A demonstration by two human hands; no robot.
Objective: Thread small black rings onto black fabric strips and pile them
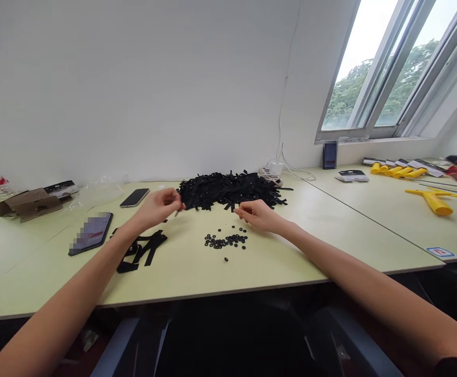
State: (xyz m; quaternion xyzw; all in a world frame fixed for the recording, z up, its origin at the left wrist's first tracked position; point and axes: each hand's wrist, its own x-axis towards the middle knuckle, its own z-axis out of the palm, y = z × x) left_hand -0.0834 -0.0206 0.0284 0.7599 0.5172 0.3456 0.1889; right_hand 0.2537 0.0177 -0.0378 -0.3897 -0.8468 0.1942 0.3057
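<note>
Two bare forearms (75,267) reach across the pale green tabletop (197,272) toward a heap of black strips (228,189). The left hand (158,208) pinches a thin dark piece (177,211) between thumb and fingers at the heap's near edge. The right hand (258,215) is also pinched closed just beside the heap, though whether it holds anything is unclear. Small black rings (226,241) lie below the hands, with loose black strips (142,250) further left.
</note>
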